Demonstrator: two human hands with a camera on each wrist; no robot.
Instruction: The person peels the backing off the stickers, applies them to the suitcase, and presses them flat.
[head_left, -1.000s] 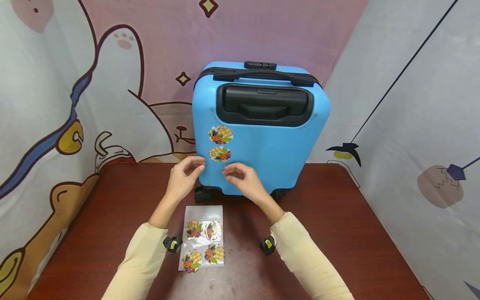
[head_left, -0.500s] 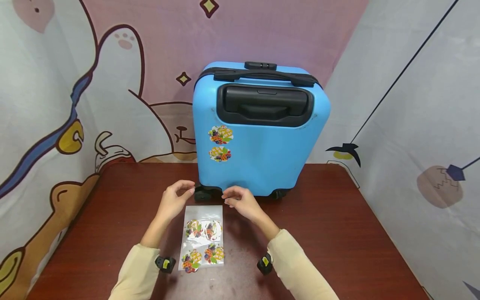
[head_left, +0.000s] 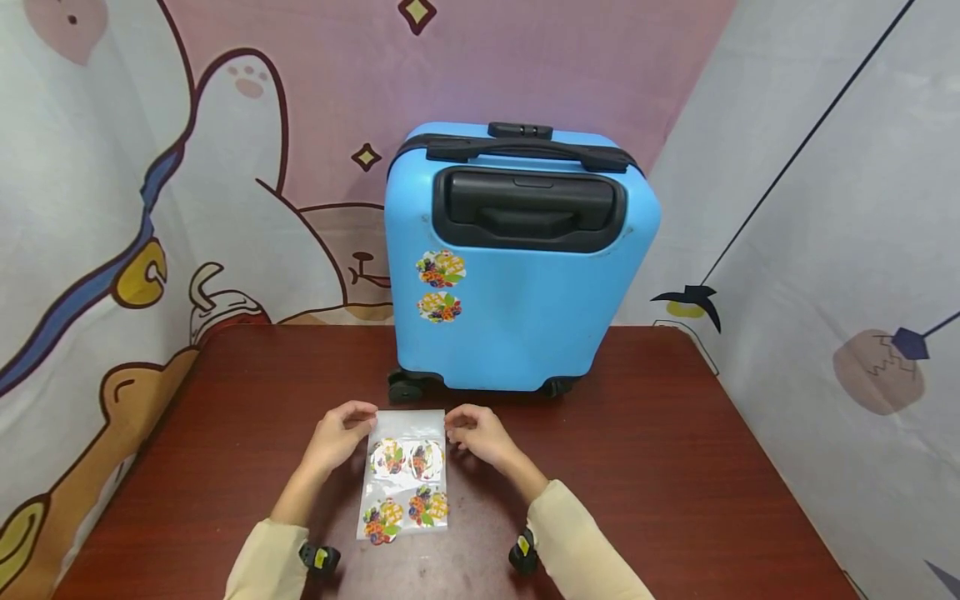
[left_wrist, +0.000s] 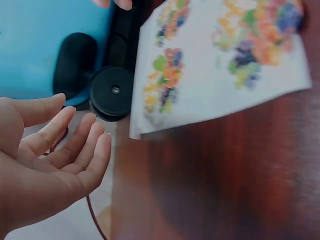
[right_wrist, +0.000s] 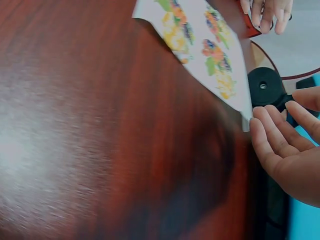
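Observation:
A white sheet (head_left: 405,425) with several round fruit-print stickers lies on the table. One of its stickers (head_left: 382,521) pokes past the sheet's lower edge. By the sheet's upper left corner is my left hand (head_left: 337,437), fingers loosely bent and nothing between them in the left wrist view. My right hand (head_left: 483,435) is close to the upper right corner, its fingers also relaxed and holding nothing; whether it touches the paper I cannot tell. Behind them a light blue suitcase (head_left: 517,317) stands upright, with two fruit stickers, an upper one (head_left: 441,269) and a lower one (head_left: 439,307), on its left side.
The dark red-brown table (head_left: 660,467) bears everything. A caster wheel (head_left: 406,390) of the suitcase sits just beyond the sheet. Cartoon-printed cloth (head_left: 300,150) hangs behind and at both sides.
Both hands have come down from the lower front of the suitcase toward me, to the upper corners of the sticker sheet. Suitcase and sheet have stayed in place.

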